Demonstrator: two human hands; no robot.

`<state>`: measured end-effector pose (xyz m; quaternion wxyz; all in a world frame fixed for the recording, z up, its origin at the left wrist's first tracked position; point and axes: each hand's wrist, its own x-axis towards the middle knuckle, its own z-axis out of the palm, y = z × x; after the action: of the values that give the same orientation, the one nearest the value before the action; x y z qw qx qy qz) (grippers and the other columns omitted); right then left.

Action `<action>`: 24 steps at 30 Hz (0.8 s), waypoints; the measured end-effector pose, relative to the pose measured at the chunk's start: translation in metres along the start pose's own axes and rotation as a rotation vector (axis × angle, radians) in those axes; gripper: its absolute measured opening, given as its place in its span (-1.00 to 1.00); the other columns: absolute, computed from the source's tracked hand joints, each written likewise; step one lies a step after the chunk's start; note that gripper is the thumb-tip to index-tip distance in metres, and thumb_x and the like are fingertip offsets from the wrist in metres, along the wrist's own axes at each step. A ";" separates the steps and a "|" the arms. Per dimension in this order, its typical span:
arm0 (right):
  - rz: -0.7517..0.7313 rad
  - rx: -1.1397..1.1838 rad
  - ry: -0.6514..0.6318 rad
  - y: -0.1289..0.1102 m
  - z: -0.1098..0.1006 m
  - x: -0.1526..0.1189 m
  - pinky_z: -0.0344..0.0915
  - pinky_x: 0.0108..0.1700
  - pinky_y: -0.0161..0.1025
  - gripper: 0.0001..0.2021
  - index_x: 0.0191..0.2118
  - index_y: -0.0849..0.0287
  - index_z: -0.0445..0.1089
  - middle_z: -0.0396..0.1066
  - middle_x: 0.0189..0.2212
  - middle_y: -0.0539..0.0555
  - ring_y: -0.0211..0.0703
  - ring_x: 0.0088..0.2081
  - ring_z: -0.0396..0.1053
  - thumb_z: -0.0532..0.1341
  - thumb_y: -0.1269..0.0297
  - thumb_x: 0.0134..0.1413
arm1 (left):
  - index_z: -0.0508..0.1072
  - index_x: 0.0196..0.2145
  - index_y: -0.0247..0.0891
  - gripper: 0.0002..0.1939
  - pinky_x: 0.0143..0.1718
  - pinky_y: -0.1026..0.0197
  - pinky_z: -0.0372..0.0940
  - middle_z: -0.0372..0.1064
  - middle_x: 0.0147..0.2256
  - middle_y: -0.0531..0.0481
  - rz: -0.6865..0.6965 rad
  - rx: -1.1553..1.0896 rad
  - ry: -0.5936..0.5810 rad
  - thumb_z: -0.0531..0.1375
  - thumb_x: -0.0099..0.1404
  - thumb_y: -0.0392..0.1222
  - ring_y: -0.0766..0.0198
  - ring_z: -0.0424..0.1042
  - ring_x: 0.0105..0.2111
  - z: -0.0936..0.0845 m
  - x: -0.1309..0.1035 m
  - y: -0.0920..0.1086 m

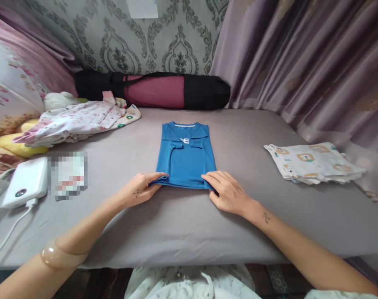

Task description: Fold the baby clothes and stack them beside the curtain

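A blue long-sleeved shirt (186, 162) lies on the grey sheet with its sides and sleeves folded inward over the front. Its collar points away from me, and part of some white lettering shows between the sleeves. My left hand (142, 189) pinches the near left corner of the hem, thumb below and fingers on top. At the near right corner, my right hand (228, 191) grips the hem the same way. Both hands are closed on the cloth at the edge nearest me.
Folded patterned cloths (313, 162) lie to the right. On the left are a white power bank (27, 182) with a cable, a blurred packet (69, 174) and rumpled children's clothes (83, 120). A long black and maroon bag (154, 90) lies along the wall, beside purple curtains (269, 58).
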<state>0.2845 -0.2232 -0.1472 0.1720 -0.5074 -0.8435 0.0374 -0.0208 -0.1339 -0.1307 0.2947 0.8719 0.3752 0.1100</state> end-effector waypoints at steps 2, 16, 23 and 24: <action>0.009 -0.001 0.013 0.003 0.003 -0.002 0.26 0.11 0.02 -0.51 0.20 0.21 0.24 0.40 0.03 0.21 0.03 0.04 0.34 0.04 0.46 0.14 | 0.47 0.01 -0.21 -0.61 -0.34 0.32 0.29 0.53 -0.23 -0.03 0.003 -0.045 0.015 0.04 0.33 -0.04 0.26 0.46 -0.37 0.002 0.000 -0.001; 0.042 0.153 -0.020 0.024 0.000 0.001 0.33 0.11 -0.02 -0.40 0.19 0.10 0.28 0.41 0.04 0.13 -0.03 0.08 0.35 0.03 0.58 -0.02 | 0.52 -0.14 -0.25 -0.62 -0.26 0.25 0.35 0.52 -0.29 -0.03 -0.003 -0.153 0.035 0.11 0.30 0.06 0.19 0.46 -0.30 0.003 0.009 -0.007; -0.118 0.241 -0.096 0.030 -0.007 -0.006 0.23 0.24 -0.02 -0.41 0.12 0.10 0.39 0.35 0.15 0.06 -0.15 0.21 0.24 -0.04 0.64 0.01 | 0.49 0.04 -0.16 -0.61 0.23 0.03 0.17 0.44 0.05 -0.12 0.303 -0.028 -0.094 -0.02 0.40 -0.09 0.12 0.34 0.14 0.001 0.000 -0.019; -0.123 0.247 -0.119 0.030 -0.008 -0.007 0.23 0.24 -0.03 -0.41 0.11 0.09 0.40 0.36 0.14 0.05 -0.16 0.20 0.25 -0.05 0.64 0.02 | 0.48 0.06 -0.14 -0.60 0.24 0.01 0.16 0.43 0.06 -0.10 0.305 -0.014 -0.111 -0.03 0.41 -0.10 0.12 0.33 0.14 0.000 -0.001 -0.020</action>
<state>0.3153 -0.2154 -0.1485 0.1849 -0.4264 -0.8708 0.1604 -0.0334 -0.1238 -0.1422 0.3010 0.9214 0.2210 0.1078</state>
